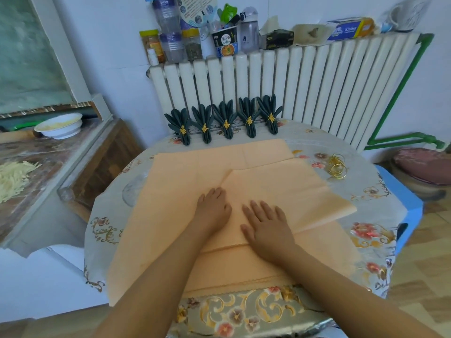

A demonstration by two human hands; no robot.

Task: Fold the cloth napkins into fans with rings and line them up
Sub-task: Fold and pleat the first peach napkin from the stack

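We see both hands flat on the peach napkin (280, 189), which lies on the round table (366, 208) w/ a flowered cover. Left hand (213, 207) presses by the fold edge, fingers straight & close together. Right hand (267, 226) lies flat near it, fingers spread a bit. At the back of the table, 5 dark green napkin fans (225, 120) w/ gold rings stand in a row. Loose gold rings (338, 165) sit at the right, just beside the peach napkin.
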